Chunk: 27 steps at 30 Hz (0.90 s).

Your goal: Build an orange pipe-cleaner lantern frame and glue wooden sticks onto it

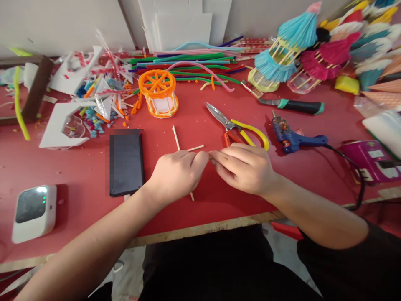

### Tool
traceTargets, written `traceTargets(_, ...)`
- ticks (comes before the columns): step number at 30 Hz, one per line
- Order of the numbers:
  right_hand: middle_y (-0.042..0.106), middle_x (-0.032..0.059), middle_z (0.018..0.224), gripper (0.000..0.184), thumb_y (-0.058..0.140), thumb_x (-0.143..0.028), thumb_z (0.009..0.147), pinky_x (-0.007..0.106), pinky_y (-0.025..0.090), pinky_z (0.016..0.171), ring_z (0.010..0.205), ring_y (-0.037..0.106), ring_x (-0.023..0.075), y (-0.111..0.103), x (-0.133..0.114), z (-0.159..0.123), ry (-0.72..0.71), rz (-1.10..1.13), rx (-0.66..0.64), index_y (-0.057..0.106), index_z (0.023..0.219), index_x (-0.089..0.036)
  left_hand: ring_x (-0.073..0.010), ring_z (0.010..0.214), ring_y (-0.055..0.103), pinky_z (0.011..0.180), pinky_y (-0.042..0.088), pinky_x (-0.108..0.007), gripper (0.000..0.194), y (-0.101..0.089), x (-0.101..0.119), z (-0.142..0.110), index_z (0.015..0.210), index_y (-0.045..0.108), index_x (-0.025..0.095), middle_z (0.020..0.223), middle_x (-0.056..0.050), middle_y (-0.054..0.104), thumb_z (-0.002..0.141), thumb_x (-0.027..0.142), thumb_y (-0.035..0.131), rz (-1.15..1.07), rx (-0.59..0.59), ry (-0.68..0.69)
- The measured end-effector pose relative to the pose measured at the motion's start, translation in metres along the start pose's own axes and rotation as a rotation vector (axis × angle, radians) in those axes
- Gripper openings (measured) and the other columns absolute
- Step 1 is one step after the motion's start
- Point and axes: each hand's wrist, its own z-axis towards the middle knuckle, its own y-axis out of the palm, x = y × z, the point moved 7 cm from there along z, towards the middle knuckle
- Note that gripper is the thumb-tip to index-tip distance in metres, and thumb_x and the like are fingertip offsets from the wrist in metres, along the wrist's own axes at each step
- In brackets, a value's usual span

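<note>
My left hand (pixel 177 175) is closed, its thumb and fingers pinched together above the red table. Opposite it, my right hand (pixel 246 169) is also closed, with its fingertips meeting those of the left. A tiny tan bit shows between the two hands; the fingers hide most of it, so I cannot tell what it is. One thin pale wooden stick (pixel 176 137) sticks out beyond my left hand, and a short stick (pixel 196 148) lies just past the knuckles. Below the left hand another stick end (pixel 192 196) shows. Scissors (pixel 230 124) with yellow and red handles lie just beyond my right hand.
A small orange-wheeled frame (pixel 158 94) stands behind. Left are a phone (pixel 127 163), a white device (pixel 35 213) and foam scraps (pixel 62 125). Right are a cutter knife (pixel 294 105), a blue glue gun (pixel 294 138) with cord, and paper-roofed models (pixel 278 58). Pipe cleaners (pixel 194 58) lie at the back.
</note>
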Motion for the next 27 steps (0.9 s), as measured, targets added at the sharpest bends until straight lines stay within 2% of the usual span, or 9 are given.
traceTargets(5,0.071,0.0041,0.074,0.017,0.061,-0.013,0.09,0.031,0.052,0.062,0.066,0.06,0.0149,0.001,0.001,-0.001,0.002,-0.004,-0.006,0.076,0.097,-0.017,-0.014,0.047,0.046,0.043,0.02,-0.027,0.022,0.001,-0.002,-0.001,0.075,0.056,0.019,0.053,0.002,0.049,0.092,0.011,0.044,-0.043,-0.034,-0.018)
traceTargets(11,0.068,0.0009,0.066,0.02,0.059,-0.015,0.091,0.029,0.044,0.051,0.057,0.058,0.0133,0.004,0.0,-0.001,-0.084,0.028,-0.063,0.074,0.078,-0.018,-0.0167,0.057,0.052,0.045,0.028,-0.028,0.025,0.004,0.002,-0.003,0.083,0.06,0.018,0.063,-0.001,0.059,0.094,0.008,0.041,-0.036,-0.092,0.128)
traceTargets(14,0.073,0.0022,0.075,0.018,0.059,-0.014,0.092,0.031,0.054,0.061,0.065,0.064,0.0154,-0.001,0.006,0.003,-0.021,0.154,-0.027,0.076,0.096,-0.02,-0.0163,0.061,0.054,0.049,0.035,-0.026,0.023,0.003,-0.007,-0.001,0.089,0.06,0.019,0.068,-0.001,0.063,0.098,0.013,0.039,-0.158,-0.071,0.021)
traceTargets(17,0.075,0.0054,0.095,0.04,0.055,-0.007,0.091,0.036,0.06,0.079,0.085,0.071,0.0189,-0.009,0.017,0.005,0.091,0.211,0.06,0.069,0.125,-0.024,-0.0177,0.074,0.06,0.065,0.047,-0.028,0.023,-0.001,-0.025,0.0,0.099,0.061,0.018,0.081,-0.005,0.068,0.103,0.021,0.038,-0.274,0.037,-0.172)
traceTargets(20,0.072,0.0074,0.104,0.05,0.052,-0.004,0.091,0.037,0.061,0.081,0.088,0.071,0.0193,-0.01,0.023,0.006,0.132,0.117,0.082,0.065,0.132,-0.028,-0.0224,0.088,0.06,0.08,0.05,-0.037,0.021,-0.004,-0.037,0.001,0.098,0.065,0.02,0.101,-0.01,0.069,0.101,0.022,0.044,-0.143,0.127,-0.245)
traceTargets(23,0.073,0.0057,0.096,0.04,0.054,-0.008,0.093,0.037,0.061,0.079,0.084,0.071,0.0188,-0.007,0.028,0.004,0.175,0.068,0.071,0.068,0.124,-0.028,-0.024,0.084,0.055,0.075,0.049,-0.038,0.022,0.003,-0.043,0.001,0.097,0.07,0.022,0.102,-0.01,0.067,0.099,0.018,0.048,0.005,0.088,-0.254)
traceTargets(27,0.076,0.0048,0.092,0.02,0.058,-0.012,0.095,0.036,0.06,0.08,0.084,0.071,0.0189,-0.001,0.029,0.003,0.177,0.113,0.037,0.071,0.106,-0.023,-0.0261,0.083,0.055,0.071,0.05,-0.037,0.026,0.017,-0.041,0.001,0.11,0.072,0.02,0.095,-0.011,0.069,0.099,0.017,0.049,0.043,0.002,-0.216)
